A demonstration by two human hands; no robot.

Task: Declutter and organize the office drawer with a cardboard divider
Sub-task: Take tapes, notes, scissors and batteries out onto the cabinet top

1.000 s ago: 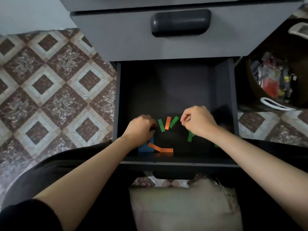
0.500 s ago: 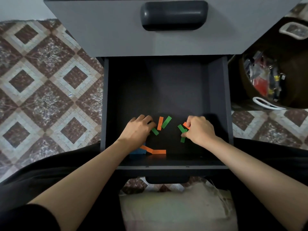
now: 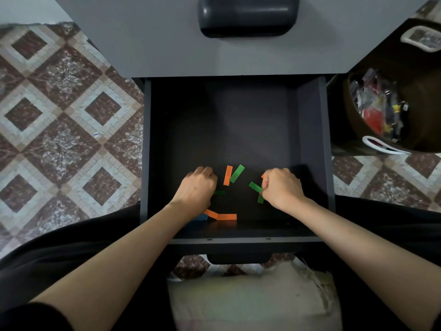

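Observation:
The open drawer (image 3: 310,144) has a dark floor with several orange and green paper strips near its front. An orange strip (image 3: 228,175) and a green strip (image 3: 237,173) lie side by side between my hands. My left hand (image 3: 198,188) is curled, and a dark green strip (image 3: 219,192) sticks out from its fingertips. My right hand (image 3: 281,188) is curled too and pinches green strips (image 3: 255,187); an orange bit (image 3: 263,175) shows at its knuckles. Two orange strips (image 3: 223,216) and a blue piece (image 3: 201,217) lie by the front wall, partly under my left wrist.
Above the open drawer is a grey drawer front with a dark handle (image 3: 248,16). A brown basket (image 3: 381,115) full of small items stands on the right. A pale cushion (image 3: 253,297) lies below the drawer front. Patterned tile floor (image 3: 66,130) spreads to the left.
Both hands have closed more tightly. The green strip at my left fingers has slid toward me and turned flat. My right hand has gathered green strips against its fingers. The view has shifted closer.

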